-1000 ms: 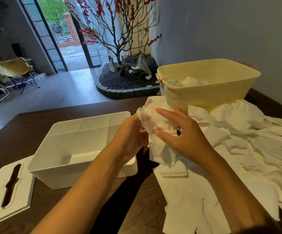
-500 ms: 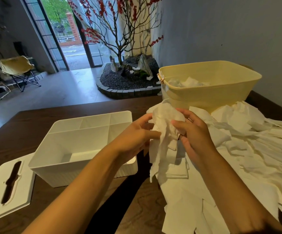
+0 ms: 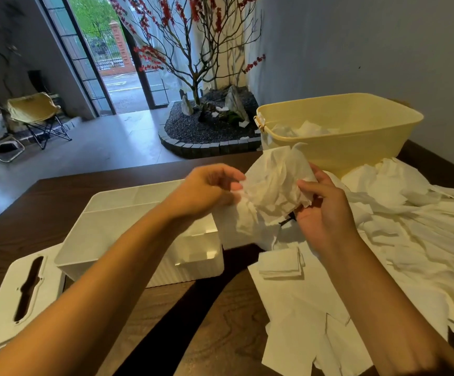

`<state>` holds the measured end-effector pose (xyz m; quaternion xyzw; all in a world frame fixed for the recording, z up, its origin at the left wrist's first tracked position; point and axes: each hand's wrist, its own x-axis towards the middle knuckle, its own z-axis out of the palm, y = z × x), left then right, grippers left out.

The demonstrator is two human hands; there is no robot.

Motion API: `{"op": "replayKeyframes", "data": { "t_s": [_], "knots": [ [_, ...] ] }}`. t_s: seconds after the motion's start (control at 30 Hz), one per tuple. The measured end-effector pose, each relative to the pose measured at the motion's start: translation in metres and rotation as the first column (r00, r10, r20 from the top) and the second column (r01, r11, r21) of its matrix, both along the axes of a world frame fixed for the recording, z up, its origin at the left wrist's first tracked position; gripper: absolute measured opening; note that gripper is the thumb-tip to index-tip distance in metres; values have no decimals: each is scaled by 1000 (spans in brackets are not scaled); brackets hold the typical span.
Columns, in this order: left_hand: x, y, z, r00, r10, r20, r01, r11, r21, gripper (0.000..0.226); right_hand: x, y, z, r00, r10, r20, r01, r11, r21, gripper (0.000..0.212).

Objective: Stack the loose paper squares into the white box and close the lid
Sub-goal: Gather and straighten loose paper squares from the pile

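We see both hands raised over the dark wood table (image 3: 44, 210), working one crumpled bunch of paper squares (image 3: 270, 194) between them. Left hand (image 3: 207, 189) pinches the bunch's left edge, fingers curled, slightly motion-blurred. Right hand (image 3: 322, 210) grips the right side, thumb on top of the paper, fingers wrapped behind. The bunch hangs just above the right end of the white box (image 3: 128, 223), which sits open on the table, divider visible along its far side. Its lid (image 3: 6, 302), with a long slot, lies flat to the left of the box, touching or nearly touching it; we cannot tell which. A small neat stack of squares (image 3: 280, 263) lies just right of the box. Loose paper (image 3: 410, 240) spreads across the table's right side. Yellow tub (image 3: 356, 147) behind it holds more paper.
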<state>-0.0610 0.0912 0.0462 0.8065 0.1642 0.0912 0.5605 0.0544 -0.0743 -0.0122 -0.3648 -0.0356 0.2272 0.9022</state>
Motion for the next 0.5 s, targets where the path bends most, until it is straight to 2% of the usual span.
{"op": "replayKeyframes", "data": {
  "t_s": [0.07,0.13,0.2,0.33,0.5],
  "knots": [
    [0,7,16,999,2,40,2,995,-103,38,-4,0,2,999,24,43,-23,999,-26,48],
    [-1,12,27,1000,-30,-3,29,986,-161,47,-8,1,4,994,-3,105,11,997,-82,52],
    [-1,17,31,998,-25,-57,15,985,-170,48,-13,0,5,967,-57,247,102,979,-174,57],
    [4,23,31,991,129,-23,-131,979,-154,43,-27,0,8,759,-44,650,297,911,-286,70],
    [12,19,20,971,229,70,-219,968,-121,43,-45,9,2,514,82,854,332,899,-286,90]
  ]
}}
